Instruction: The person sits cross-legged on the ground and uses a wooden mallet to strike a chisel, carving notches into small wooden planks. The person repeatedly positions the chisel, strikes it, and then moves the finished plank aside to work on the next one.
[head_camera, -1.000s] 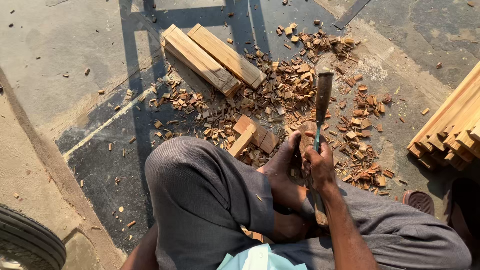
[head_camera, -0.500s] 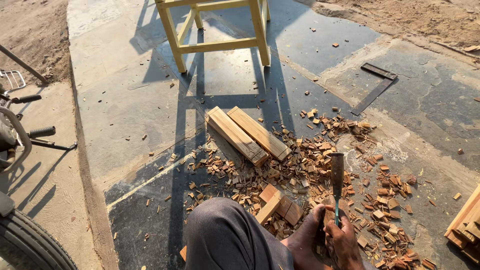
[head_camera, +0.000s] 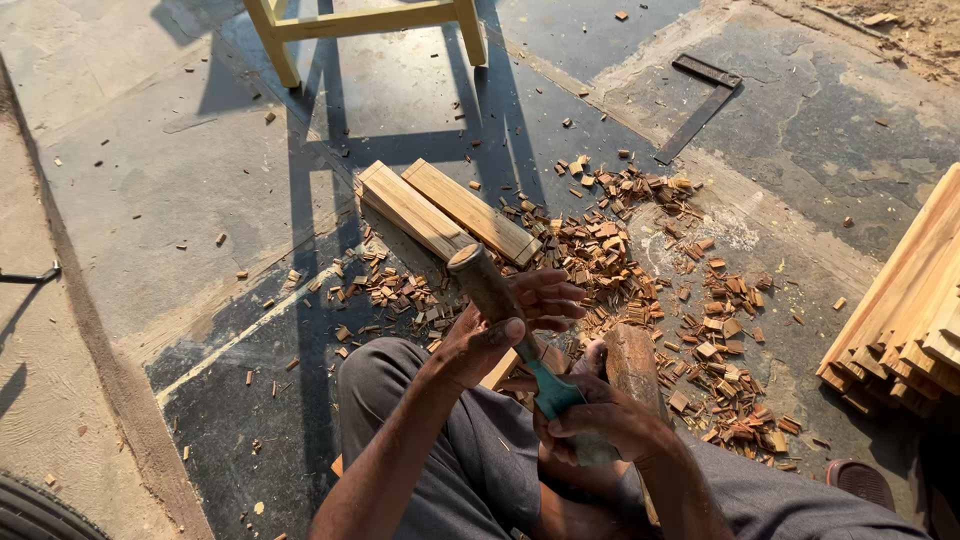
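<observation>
I sit on the ground with grey trousers over my knees. A chisel (head_camera: 497, 300) with a wooden handle and a teal collar slants from upper left down to my lap. My left hand (head_camera: 505, 330) wraps the wooden handle, thumb across it and fingers loosely spread. My right hand (head_camera: 600, 425) grips the chisel lower down, below the teal part, and hides the blade. A brown wooden piece (head_camera: 632, 368) lies just right of my hands.
Two short planks (head_camera: 445, 210) lie ahead among scattered wood chips (head_camera: 640, 250). Yellow furniture legs (head_camera: 275, 35) stand at the top, and a metal square (head_camera: 700, 95) lies at the upper right. Stacked wood strips (head_camera: 915, 300) and a sandal (head_camera: 860, 482) are at the right, a tyre (head_camera: 35, 515) bottom left.
The chisel stood upright in my right hand a second ago. It is now tilted with its handle up and left, and my left hand has joined on the handle. The view has shifted.
</observation>
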